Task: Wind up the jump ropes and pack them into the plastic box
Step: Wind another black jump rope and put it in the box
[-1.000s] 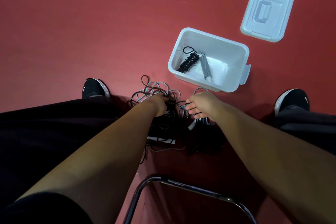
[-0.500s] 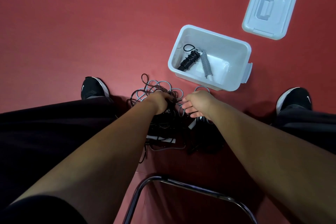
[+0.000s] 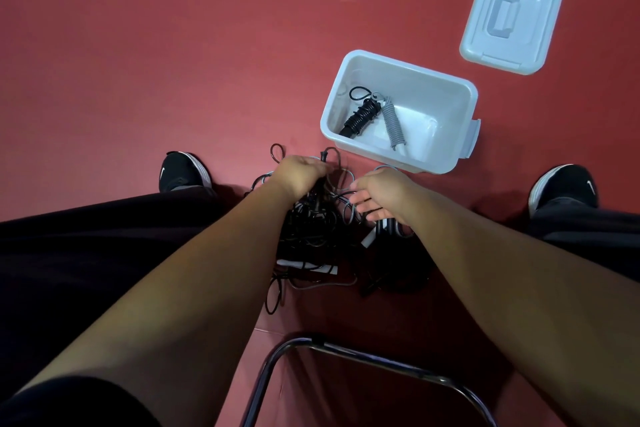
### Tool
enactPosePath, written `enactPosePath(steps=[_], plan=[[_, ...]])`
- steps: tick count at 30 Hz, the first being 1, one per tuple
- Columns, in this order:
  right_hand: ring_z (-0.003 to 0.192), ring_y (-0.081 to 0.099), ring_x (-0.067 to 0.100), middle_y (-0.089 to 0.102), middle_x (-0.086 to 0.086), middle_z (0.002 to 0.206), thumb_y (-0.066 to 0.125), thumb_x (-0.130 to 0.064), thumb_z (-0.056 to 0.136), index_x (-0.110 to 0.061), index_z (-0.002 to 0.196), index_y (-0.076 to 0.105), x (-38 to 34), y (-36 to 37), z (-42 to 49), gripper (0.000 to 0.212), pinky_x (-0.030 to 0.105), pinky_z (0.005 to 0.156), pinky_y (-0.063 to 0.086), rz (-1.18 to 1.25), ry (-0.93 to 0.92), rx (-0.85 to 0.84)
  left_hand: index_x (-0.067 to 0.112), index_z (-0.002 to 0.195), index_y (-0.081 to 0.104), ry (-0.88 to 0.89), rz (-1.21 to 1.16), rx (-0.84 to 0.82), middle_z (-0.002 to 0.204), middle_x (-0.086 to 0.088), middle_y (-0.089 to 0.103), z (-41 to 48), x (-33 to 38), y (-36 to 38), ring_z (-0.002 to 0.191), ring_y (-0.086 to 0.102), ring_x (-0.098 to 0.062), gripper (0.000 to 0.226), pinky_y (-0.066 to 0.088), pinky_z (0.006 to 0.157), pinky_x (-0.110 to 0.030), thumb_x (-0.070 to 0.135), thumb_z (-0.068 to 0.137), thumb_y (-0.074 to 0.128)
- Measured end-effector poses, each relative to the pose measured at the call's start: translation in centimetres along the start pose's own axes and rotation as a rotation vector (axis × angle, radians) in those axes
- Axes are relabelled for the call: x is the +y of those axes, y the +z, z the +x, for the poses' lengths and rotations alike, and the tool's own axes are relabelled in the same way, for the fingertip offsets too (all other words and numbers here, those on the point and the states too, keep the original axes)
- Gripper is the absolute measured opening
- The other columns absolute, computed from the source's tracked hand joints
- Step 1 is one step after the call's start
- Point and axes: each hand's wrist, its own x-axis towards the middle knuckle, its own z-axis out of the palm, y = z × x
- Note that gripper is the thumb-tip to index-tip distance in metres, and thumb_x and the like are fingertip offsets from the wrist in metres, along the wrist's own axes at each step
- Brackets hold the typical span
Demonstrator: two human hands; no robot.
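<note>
Chair tube (image 3: 346,354) closest in, just one bent metal bar across the bottom. Past that, two bare forearms reaching down between two dark trouser legs. Then one messy tangle of jump ropes (image 3: 311,236) on the red floor (image 3: 138,62), black and grey cords looped all over each other (can't count separate ropes in there, honestly). Left hand (image 3: 301,173) on top of the heap, fingers curled down round a bunch of black cord. Right hand (image 3: 379,192) just beside it, fingers loose and spread, gripping nothing, over some grey loops. Two black shoes: left shoe (image 3: 183,173) out to one side, right shoe (image 3: 568,187) out to the other. Further on, one white plastic box (image 3: 415,90), open, just beyond the tangle. Inside, two wound ropes side by side: black bundle (image 3: 360,114) and grey bundle (image 3: 393,125). Furthest off, one lid (image 3: 512,17), flat on the floor, apart from the box.
</note>
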Motion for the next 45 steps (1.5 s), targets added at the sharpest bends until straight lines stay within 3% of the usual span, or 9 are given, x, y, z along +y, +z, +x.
enactPosePath(steps=[5,9,13,19,24,30,34,37,45], plan=[[0.109,0.073,0.029,0.077,0.007,0.119,0.057,-0.015,0.105,-0.021,0.123,0.073,-1.0,0.6,-1.8,0.024,0.043,0.092,0.063,-0.033,-0.168,0.023,0.01,0.101,0.08,0.021,-0.23,-0.046,0.099,-0.011,0.08,-1.4,2.2,-0.5,0.092,0.071,-0.028,0.022,0.06,0.094,-0.045,-0.005,0.092,0.066],[0.112,0.069,0.028,0.075,0.01,0.116,0.072,-0.024,0.096,-0.025,0.113,0.077,-1.9,1.2,-4.2,0.018,0.043,0.104,0.054,-0.179,-0.274,0.103,0.014,0.095,0.072,0.041,-0.356,-0.027,0.079,-0.002,0.077,-3.6,3.1,-0.3,0.074,0.07,-0.024,0.026,0.058,0.064,-0.031,-0.01,0.087,0.072],[0.101,0.071,0.018,0.078,-0.004,0.102,0.083,-0.031,0.091,-0.025,0.105,0.079,-1.3,1.0,-6.0,0.016,0.03,0.086,0.05,-0.191,-0.355,0.097,0.015,0.109,0.051,0.086,-0.448,-0.042,0.084,-0.013,0.076,-5.6,4.3,-0.8,0.06,0.073,-0.023,0.045,0.054,0.047,-0.029,-0.02,0.086,0.067],[0.101,0.072,0.019,0.078,-0.004,0.098,0.08,-0.023,0.094,-0.026,0.102,0.078,-1.6,-0.1,-9.0,0.009,0.032,0.089,0.052,-0.246,-0.428,0.142,0.04,0.136,0.048,0.159,-0.397,-0.088,0.113,-0.009,0.077,-7.8,6.6,-1.8,0.075,0.072,-0.023,0.069,0.055,0.057,-0.031,-0.014,0.094,0.05],[0.083,0.071,0.023,0.08,0.006,0.097,0.081,-0.028,0.087,-0.021,0.094,0.081,-3.9,-1.8,-12.3,0.01,0.035,0.077,0.052,-0.405,-0.435,0.104,0.028,0.12,0.075,0.326,-0.209,-0.081,0.108,0.004,0.072,-9.8,9.3,-2.6,0.085,0.06,-0.016,0.049,0.046,0.068,-0.029,-0.009,0.093,0.054],[0.081,0.065,0.018,0.076,0.0,0.084,0.081,-0.04,0.076,-0.019,0.082,0.081,-7.2,-4.0,-18.2,0.022,0.037,0.081,0.048,-0.453,-0.505,0.159,0.016,0.102,0.066,0.473,-0.119,-0.064,0.091,-0.004,0.069,-13.1,14.7,-3.7,0.08,0.061,-0.016,0.014,0.048,0.071,-0.032,0.003,0.097,0.061],[0.074,0.068,0.022,0.075,0.015,0.082,0.072,-0.018,0.09,0.005,0.091,0.077,-9.0,-5.6,-22.1,0.024,0.034,0.079,0.055,-0.266,-0.603,0.08,0.014,0.095,0.059,0.537,-0.028,0.036,0.081,-0.003,0.074,-16.0,18.4,-4.5,0.072,0.068,-0.015,0.01,0.049,0.059,-0.023,0.015,0.105,0.059],[0.063,0.064,0.014,0.073,0.008,0.079,0.067,-0.012,0.103,-0.001,0.098,0.074,-10.3,-7.2,-25.7,0.013,0.024,0.064,0.052,-0.266,-0.666,0.087,0.006,0.098,0.064,0.594,0.09,0.091,0.085,-0.009,0.075,-18.7,20.4,-5.6,0.065,0.067,-0.012,0.021,0.047,0.051,-0.016,0.025,0.104,0.063],[0.057,0.047,0.008,0.068,0.009,0.089,0.056,-0.003,0.106,-0.005,0.093,0.065,-13.7,-9.6,-35.4,0.016,0.02,0.053,0.038,0.256,-1.004,0.168,0.015,0.096,0.072,0.639,0.459,-0.025,0.102,-0.005,0.078,-23.9,22.5,-8.2,0.09,0.066,-0.012,0.013,0.052,0.084,-0.027,0.024,0.102,0.065]])
